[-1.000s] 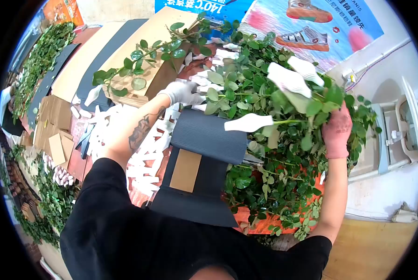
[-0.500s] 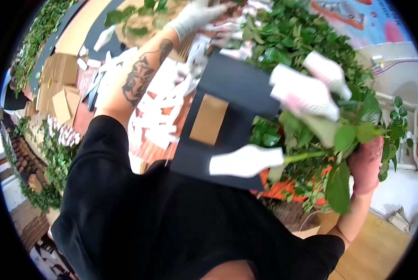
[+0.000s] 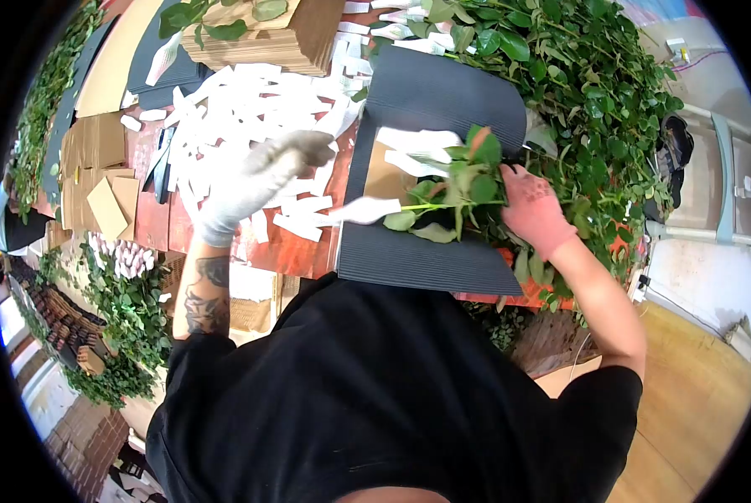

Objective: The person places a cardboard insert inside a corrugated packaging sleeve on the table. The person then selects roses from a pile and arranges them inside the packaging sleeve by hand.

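Observation:
My right hand (image 3: 536, 210), in a pink glove, grips a few leafy flower stems (image 3: 476, 180) over the dark corrugated sheet (image 3: 442, 88). White sleeves (image 3: 419, 144) cover the flower heads, which lie above a brown cardboard piece (image 3: 386, 172) on the sheet; one sleeved head (image 3: 367, 210) points left over its edge. My left hand (image 3: 262, 176), in a white glove, is raised above scattered white sleeves (image 3: 250, 105). Its fingers are blurred and it is apart from the stems, so whether it holds anything is unclear.
A big heap of leafy stems (image 3: 589, 101) covers the table's right side. Stacked cardboard (image 3: 275, 38) stands at the back, near scissors (image 3: 159, 163) and small cardboard pieces (image 3: 107, 208). A white plastic chair (image 3: 711, 193) is at the right, more flowers (image 3: 128, 277) at the lower left.
My right hand has brought the sleeved stems down and left onto the dark sheet. My left hand has drawn back from the far sleeves toward me. The view has shifted.

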